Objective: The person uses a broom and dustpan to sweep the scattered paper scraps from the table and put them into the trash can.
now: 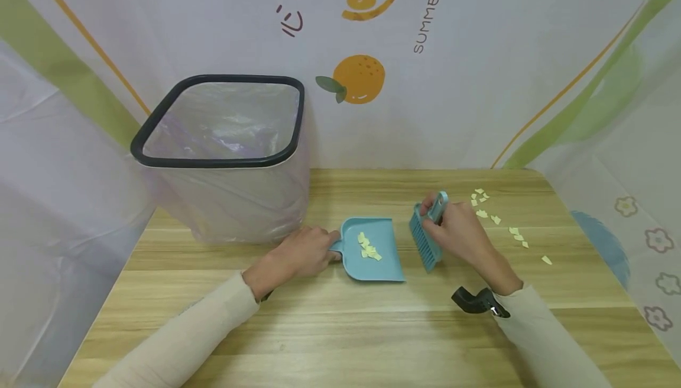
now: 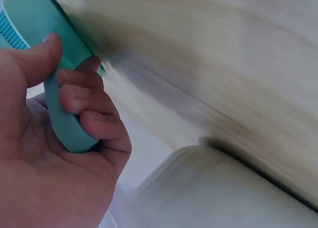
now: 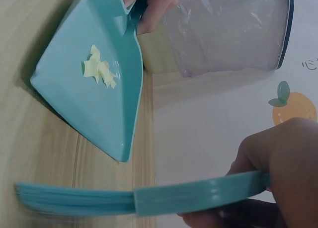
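Note:
My left hand (image 1: 310, 251) grips the short handle of a light blue dustpan (image 1: 393, 267), which rests on the wooden table. In the left wrist view my fingers curl round that handle (image 2: 69, 121). A small heap of pale yellow paper scraps (image 1: 368, 247) lies in the pan. To the right of the pan, my right hand (image 1: 459, 228) holds a matching blue hand brush (image 1: 425, 243) by its handle. The brush is apart from the pan's front edge, its bristles (image 3: 74, 198) seen side-on in the right wrist view.
More yellow scraps (image 1: 496, 220) are strewn on the table right of the brush. A bin (image 1: 234, 204) with a black rim and clear liner stands at the back left. A printed curtain (image 1: 436, 116) hangs behind the table (image 1: 340, 340).

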`<state>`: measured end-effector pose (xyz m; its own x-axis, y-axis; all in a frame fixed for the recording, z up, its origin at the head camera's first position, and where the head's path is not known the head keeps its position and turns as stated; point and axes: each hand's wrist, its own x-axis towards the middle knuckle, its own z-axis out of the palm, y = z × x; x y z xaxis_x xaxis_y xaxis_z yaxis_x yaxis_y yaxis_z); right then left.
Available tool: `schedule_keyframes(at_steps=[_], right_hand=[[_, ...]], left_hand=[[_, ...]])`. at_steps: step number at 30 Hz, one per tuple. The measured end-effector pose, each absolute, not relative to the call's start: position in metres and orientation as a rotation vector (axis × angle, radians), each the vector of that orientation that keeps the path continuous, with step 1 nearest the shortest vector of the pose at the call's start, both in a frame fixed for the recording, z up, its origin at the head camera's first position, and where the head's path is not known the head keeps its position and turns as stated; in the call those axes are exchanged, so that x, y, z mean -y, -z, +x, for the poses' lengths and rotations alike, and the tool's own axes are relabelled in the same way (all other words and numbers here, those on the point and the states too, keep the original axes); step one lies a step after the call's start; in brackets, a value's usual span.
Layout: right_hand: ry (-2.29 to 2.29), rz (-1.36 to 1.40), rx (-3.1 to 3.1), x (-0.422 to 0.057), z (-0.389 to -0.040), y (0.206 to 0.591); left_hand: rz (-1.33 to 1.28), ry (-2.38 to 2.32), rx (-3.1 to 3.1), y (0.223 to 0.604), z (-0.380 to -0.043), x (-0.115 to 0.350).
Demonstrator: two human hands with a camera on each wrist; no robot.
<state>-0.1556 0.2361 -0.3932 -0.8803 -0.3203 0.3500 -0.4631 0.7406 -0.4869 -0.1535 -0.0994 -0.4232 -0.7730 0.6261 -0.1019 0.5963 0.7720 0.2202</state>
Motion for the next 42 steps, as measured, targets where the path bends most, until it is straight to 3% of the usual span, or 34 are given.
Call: schedule_keyframes(at_steps=[28, 42], right_hand=[[-0.858, 0.611, 2.654, -0.235, -0.157, 0.399], [-0.853, 0.615, 2.649, -0.235, -0.156, 0.399]], left_hand=[[0.953, -0.360, -2.776, 0.418, -0.147, 0.100], [1.122, -0.446, -2.883, 0.396, -0.146, 0.102]])
